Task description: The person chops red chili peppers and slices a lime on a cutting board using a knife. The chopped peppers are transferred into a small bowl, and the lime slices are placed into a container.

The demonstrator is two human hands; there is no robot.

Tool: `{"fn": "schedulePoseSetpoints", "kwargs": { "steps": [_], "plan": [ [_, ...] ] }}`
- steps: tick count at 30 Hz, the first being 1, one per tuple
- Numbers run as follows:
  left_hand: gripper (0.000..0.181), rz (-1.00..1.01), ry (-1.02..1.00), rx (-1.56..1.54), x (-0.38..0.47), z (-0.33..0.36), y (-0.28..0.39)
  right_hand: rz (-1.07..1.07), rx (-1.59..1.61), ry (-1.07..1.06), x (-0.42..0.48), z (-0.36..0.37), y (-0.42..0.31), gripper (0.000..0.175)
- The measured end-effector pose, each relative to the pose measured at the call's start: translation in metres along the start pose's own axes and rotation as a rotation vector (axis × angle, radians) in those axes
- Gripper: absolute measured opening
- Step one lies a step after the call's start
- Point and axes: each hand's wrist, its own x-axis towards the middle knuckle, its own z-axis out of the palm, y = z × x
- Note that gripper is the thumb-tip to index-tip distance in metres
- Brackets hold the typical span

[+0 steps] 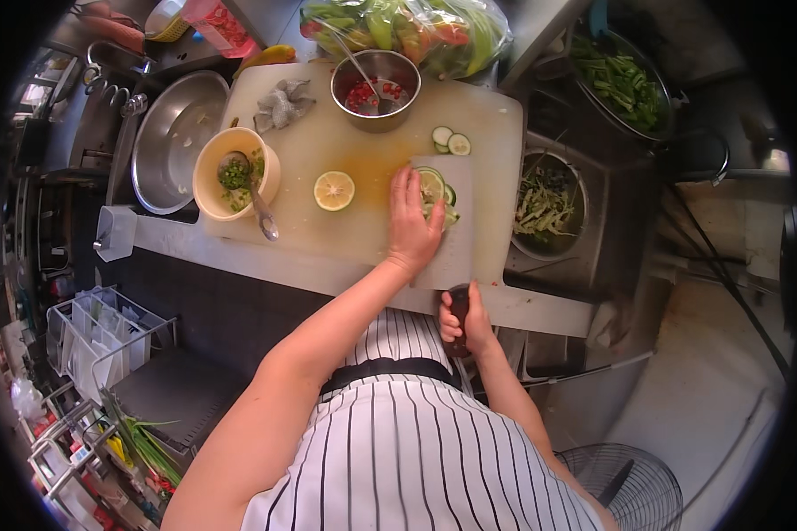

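My right hand (466,318) grips the dark handle of a cleaver, whose broad blade (448,259) lies flat over the right part of a white cutting board (292,219). Cut citrus pieces (432,184) rest on the blade. My left hand (413,222) lies against them, fingers pointing away from me and thumb out to the right. A halved citrus fruit (334,191) sits cut side up to the left of that hand. Beyond the blade's far end are several thin green-rimmed slices (455,141). A steel bowl (376,119) with chopped red pieces and a spoon stands at the back.
A cream bowl (270,174) of chopped greens with a ladle stands left, beside a steel basin (173,143). A crumpled grey cloth (283,104) lies behind. Bagged peppers (405,33) are at the back. Right are a bowl of shredded greens (546,209) and a pot of cut green vegetables (621,86).
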Motion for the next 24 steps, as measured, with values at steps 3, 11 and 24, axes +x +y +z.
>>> {"fn": "schedulePoseSetpoints", "kwargs": {
  "steps": [3, 11, 24],
  "plan": [
    [0.055, 0.002, -0.008, -0.025, 0.001, 0.001, 0.002, 0.007, -0.028, -0.014, 0.002, 0.012, 0.0, 0.058],
    [0.043, 0.259, -0.061, 0.163, 0.023, -0.056, 0.075, 0.163, 0.183, -0.205, -0.005, 0.003, -0.014, 0.055],
    [0.034, -0.634, 0.808, 0.406, -0.029, -0.446, -0.14, 0.119, 0.391, -0.407, -0.029, 0.004, -0.029, 0.059]
  ]
}}
